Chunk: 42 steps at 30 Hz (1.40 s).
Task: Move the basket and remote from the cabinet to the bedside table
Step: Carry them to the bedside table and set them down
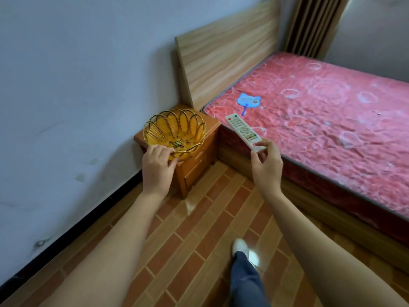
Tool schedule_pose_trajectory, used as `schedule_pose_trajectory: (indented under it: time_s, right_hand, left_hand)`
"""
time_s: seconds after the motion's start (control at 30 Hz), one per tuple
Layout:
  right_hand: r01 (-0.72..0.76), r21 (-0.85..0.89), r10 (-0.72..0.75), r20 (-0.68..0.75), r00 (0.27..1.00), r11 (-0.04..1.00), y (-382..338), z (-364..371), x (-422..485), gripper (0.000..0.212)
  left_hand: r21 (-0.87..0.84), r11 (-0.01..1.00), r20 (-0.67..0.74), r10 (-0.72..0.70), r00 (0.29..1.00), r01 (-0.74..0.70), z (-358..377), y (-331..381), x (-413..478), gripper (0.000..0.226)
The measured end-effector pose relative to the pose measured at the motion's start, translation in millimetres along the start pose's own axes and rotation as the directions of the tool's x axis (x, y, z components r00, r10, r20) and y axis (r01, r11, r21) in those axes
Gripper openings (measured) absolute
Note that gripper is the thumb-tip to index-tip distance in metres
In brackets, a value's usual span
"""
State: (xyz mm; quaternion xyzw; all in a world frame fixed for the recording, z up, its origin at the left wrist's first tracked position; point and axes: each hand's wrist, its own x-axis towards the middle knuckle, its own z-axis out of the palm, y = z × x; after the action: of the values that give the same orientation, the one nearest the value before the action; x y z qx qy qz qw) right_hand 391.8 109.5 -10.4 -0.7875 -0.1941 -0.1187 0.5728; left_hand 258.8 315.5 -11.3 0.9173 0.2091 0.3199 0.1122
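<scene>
A yellow wire basket (177, 129) with a dark looped rim is over the top of the small orange-brown bedside table (210, 127). My left hand (158, 165) grips its near rim. Whether the basket rests on the table or hovers just above it I cannot tell. My right hand (266, 161) holds a white remote (243, 131) by its near end, in the air over the edge of the bed, pointing away and to the left. The basket is empty.
The bedside table stands in the corner between the pale wall (77, 85) and the wooden headboard (225, 52). A red mattress (321, 111) fills the right side, with a blue fan (249, 100) lying on it. Brick-patterned floor (199, 240) and my leg (243, 278) are below.
</scene>
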Motion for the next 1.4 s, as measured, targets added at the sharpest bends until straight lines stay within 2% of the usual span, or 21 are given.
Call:
schedule_pose_trajectory:
  time_s: [0.4,0.6,0.93,1.13,1.4]
  right_hand:
    - [0.068,0.009,-0.069,0.182,0.981,0.998,70,48,174,0.011]
    - [0.034,0.033,-0.042,0.303,0.952,0.999,90,87,229,0.012]
    - [0.082,0.025,-0.085,0.439,0.894,0.996,110,188,310,0.013]
    - [0.135,0.051,-0.144,0.472,0.87,0.989,115,260,359,0.01]
    - [0.081,0.038,-0.089,0.565,0.821,0.996,127,325,396,0.012]
  left_hand:
    - [0.084,0.982,-0.036,-0.165,0.986,0.168,101,16,118,0.021]
    - [0.144,0.961,-0.027,-0.235,0.972,0.236,131,6,153,0.022]
    - [0.179,0.909,-0.04,-0.376,0.926,0.377,180,-62,219,0.023]
    - [0.196,0.878,-0.062,-0.433,0.899,0.436,206,-111,271,0.024]
    - [0.214,0.824,-0.059,-0.526,0.849,0.525,233,-143,304,0.024]
